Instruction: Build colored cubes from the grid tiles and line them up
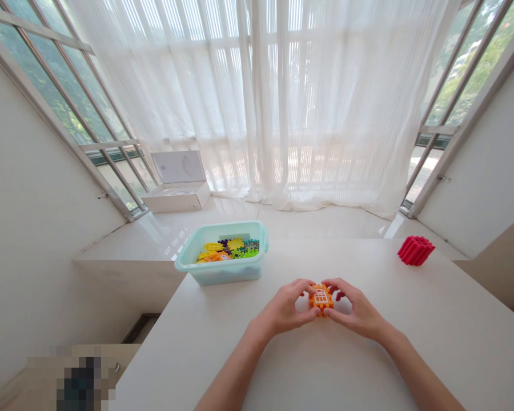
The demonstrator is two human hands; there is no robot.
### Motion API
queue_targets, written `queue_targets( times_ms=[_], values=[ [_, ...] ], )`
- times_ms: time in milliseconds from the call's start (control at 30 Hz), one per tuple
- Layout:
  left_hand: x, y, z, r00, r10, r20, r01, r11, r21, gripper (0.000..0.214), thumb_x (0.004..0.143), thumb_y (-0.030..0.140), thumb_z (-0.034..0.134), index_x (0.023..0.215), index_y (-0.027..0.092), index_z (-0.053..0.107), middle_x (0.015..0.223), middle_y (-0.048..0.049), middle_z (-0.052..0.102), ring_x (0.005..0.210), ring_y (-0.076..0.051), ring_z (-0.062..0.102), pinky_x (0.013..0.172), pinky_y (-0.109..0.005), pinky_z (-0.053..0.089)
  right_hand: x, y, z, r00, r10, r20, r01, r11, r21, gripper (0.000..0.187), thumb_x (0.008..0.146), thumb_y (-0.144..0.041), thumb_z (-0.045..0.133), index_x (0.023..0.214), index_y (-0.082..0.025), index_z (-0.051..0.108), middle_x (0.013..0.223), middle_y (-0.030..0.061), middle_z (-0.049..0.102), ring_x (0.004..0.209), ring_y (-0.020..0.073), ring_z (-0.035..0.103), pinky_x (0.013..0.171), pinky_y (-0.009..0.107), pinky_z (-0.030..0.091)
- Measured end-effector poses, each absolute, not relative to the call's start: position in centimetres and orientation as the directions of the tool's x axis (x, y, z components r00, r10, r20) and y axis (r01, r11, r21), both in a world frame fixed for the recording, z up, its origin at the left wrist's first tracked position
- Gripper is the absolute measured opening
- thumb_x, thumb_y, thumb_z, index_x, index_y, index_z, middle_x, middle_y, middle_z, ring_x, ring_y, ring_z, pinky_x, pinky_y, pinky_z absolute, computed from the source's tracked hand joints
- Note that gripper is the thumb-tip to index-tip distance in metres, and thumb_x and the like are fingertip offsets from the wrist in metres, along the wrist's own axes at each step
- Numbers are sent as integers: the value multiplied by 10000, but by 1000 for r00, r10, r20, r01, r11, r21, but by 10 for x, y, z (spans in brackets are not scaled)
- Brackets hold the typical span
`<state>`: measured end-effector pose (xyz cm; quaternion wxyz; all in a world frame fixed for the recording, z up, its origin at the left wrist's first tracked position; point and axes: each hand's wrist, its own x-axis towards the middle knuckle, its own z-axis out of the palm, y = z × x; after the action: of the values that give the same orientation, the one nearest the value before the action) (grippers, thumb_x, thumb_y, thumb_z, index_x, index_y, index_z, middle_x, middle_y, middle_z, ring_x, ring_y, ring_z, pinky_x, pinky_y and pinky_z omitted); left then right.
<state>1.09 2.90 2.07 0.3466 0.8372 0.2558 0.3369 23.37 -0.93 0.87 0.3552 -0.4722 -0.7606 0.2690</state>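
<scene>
Between my left hand (282,308) and my right hand (351,308) is a small assembly of orange interlocking plastic blocks (321,299), with a white window print on the side facing me. Both hands grip it by its sides, fingertips curled around its edges, just above the white table (257,365). Its far side and lower part are hidden from this view. The hands hold nothing else.
A pale teal plastic bin (220,271) full of yellow, green, orange and purple blocks stands beyond my hands. A red ribbed block assembly (415,251) sits near the table's far right edge. An open white box (177,185) rests on the glossy ledge by sheer curtains.
</scene>
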Motion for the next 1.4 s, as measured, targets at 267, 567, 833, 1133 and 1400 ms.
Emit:
queue_targets(
  times_ms=[267, 567, 833, 1133, 1400],
  values=[
    [11, 29, 19, 641, 672, 370, 212, -619, 756, 292, 764, 211, 684, 1029, 228, 564, 1156, -49, 659, 1002, -180, 637, 929, -335, 498, 235, -8, 9, -293, 911, 289, 538, 407, -738, 406, 780, -234, 683, 1155, -254, 530, 1071, 44, 655, 925, 211, 625, 779, 354, 538],
    [11, 29, 13, 654, 684, 323, 263, -606, 750, 544, 745, 274, 727, 1242, 248, 507, 1205, -61, 652, 1048, -216, 635, 924, -353, 508, 238, -9, 11, -326, 898, 297, 548, 435, -715, 418, 748, -202, 685, 1137, -243, 536, 1066, 49, 659, 902, 212, 620, 780, 361, 532],
    [12, 29, 10, 652, 689, 317, 265, -599, 755, 568, 747, 289, 729, 1260, 247, 490, 1230, -65, 644, 1068, -221, 633, 924, -352, 513, 238, -9, 11, -354, 894, 273, 544, 435, -718, 472, 739, -222, 707, 1181, -243, 544, 1097, 66, 671, 942, 232, 636, 802, 371, 545],
    [12, 29, 12, 649, 686, 328, 265, -608, 748, 482, 777, 307, 707, 1220, 239, 529, 1169, -49, 663, 1025, -206, 639, 919, -353, 513, 241, -8, 11, -340, 892, 297, 544, 444, -712, 449, 763, -222, 687, 1189, -241, 546, 1103, 63, 676, 954, 233, 643, 817, 384, 553],
    [12, 29, 11, 644, 690, 331, 278, -614, 738, 488, 768, 289, 704, 1221, 243, 529, 1170, -48, 660, 1028, -210, 639, 922, -352, 511, 242, -8, 12, -339, 889, 309, 554, 454, -698, 445, 754, -227, 693, 1178, -243, 557, 1098, 64, 681, 934, 235, 647, 810, 391, 554]
  ],
)
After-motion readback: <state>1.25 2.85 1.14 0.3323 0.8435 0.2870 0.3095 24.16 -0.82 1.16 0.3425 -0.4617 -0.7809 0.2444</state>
